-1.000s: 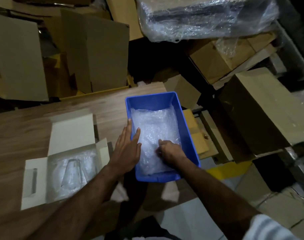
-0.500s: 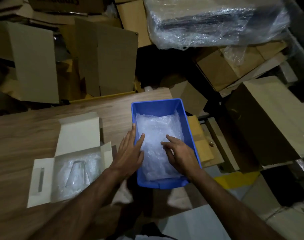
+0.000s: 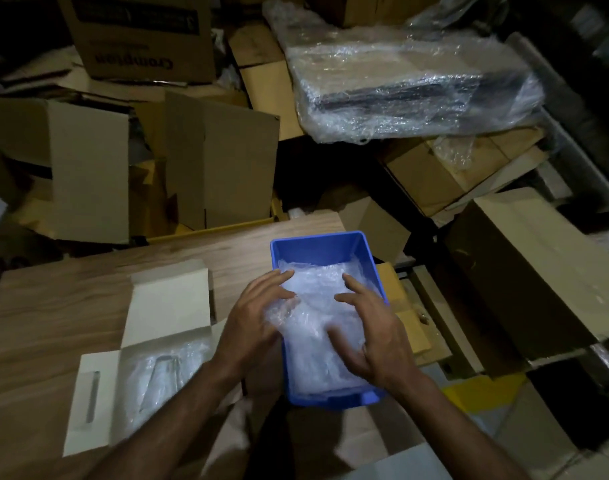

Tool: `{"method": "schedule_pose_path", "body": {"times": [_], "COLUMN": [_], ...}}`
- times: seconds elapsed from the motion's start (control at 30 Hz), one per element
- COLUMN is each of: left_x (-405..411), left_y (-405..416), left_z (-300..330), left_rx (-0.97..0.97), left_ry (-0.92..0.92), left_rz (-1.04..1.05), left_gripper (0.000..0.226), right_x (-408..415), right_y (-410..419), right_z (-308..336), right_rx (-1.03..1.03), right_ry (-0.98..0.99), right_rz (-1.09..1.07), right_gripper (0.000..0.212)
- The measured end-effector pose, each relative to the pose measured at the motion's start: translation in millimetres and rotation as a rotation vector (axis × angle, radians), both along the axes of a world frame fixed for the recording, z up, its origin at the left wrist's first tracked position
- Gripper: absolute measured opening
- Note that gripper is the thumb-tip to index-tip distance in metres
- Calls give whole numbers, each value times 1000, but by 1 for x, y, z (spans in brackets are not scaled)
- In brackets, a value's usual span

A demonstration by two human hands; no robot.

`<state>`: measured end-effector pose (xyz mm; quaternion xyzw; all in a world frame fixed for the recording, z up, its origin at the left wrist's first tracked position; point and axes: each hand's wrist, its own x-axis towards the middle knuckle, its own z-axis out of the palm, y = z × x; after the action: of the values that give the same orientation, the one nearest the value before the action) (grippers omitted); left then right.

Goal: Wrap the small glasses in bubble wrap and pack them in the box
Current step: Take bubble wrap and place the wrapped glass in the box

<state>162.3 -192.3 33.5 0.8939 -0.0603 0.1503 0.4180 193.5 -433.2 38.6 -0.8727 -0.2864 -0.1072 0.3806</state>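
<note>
A blue plastic bin (image 3: 318, 239) at the table's right end holds a pile of bubble wrap (image 3: 316, 348). Both of my hands are over it. My left hand (image 3: 254, 320) reaches in from the bin's left side, and its fingers and thumb pinch a bunched edge of the wrap. With fingers spread, my right hand (image 3: 375, 334) rests on top of the wrap, slightly blurred. To the left lies an open white box (image 3: 168, 303), and a small glass wrapped in bubble wrap (image 3: 159, 379) lies inside it.
The wooden table (image 3: 53, 323) ends just right of the bin. Beyond it stand brown cardboard boxes (image 3: 223, 168), and a plastic-wrapped bundle (image 3: 410, 84) lies at the back right. More cartons (image 3: 528, 271) are stacked on the right, lower than the table.
My left hand left the bin's rim and moved onto the wrap, taking hold of its edge. My right hand slid forward with fingers spread. The view tilted upward.
</note>
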Motion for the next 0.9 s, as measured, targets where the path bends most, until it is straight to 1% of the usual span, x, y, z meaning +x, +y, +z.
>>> {"method": "schedule_pose_path", "body": {"times": [0.03,0.07,0.1,0.13,0.17,0.23,0.3,0.37,0.43,0.5,0.57,0.6,0.63,0.7,0.73,0.77,0.8,0.83,0.9], "left_x": [-7,-13,-20,-26,-34,-47,-62,-77,-92,-103,-110,-113,-114,-118,-120,-122,-124,-126,-132], "left_y": [8,15,22,29,36,51,68,86,105,122,135,140,144,148,150,153,155,158,164], "left_z": [10,18,25,30,36,45,51,57,64,71,74,75,74,71,67,63,58,53,47], "left_rx": [25,46,61,74,91,87,72,27,-103,-305,-440,-470,-510,-617,-666,-702,-716,-727,-743], "left_ry": [-54,-91,-117,-139,-159,-193,-194,-161,-96,-21,1,-2,11,147,235,303,355,385,414], "left_rz": [-43,-73,-81,-80,-79,-73,-47,6,63,150,262,308,351,501,571,623,668,712,797], "left_gripper": [25,30,33,32,28,21,24,37,34,35,33,28,22,12,10,14,22,27,32], "right_x": [-3,-6,-8,-10,-10,-10,-11,-15,-20,-24,-26,-26,-25,-25,-26,-28,-31,-36,-47], "right_y": [6,13,22,33,43,64,83,98,108,117,128,135,142,154,161,165,168,170,173], "right_z": [0,-2,-5,-8,-9,-9,-5,3,17,35,53,61,64,64,61,57,50,44,34], "right_rx": [-61,-128,-176,-204,-221,-250,-239,-164,-41,88,230,294,344,474,581,695,774,815,801], "right_ry": [-3,-15,-24,-21,-5,13,9,6,66,245,530,680,821,1187,1385,1558,1675,1744,1761], "right_rz": [31,51,71,92,112,139,163,199,240,309,351,355,327,275,243,233,228,237,284], "right_gripper": [63,77,85,88,87,78,66,59,52,37,12,2,10,23,32,44,55,61,64]}}
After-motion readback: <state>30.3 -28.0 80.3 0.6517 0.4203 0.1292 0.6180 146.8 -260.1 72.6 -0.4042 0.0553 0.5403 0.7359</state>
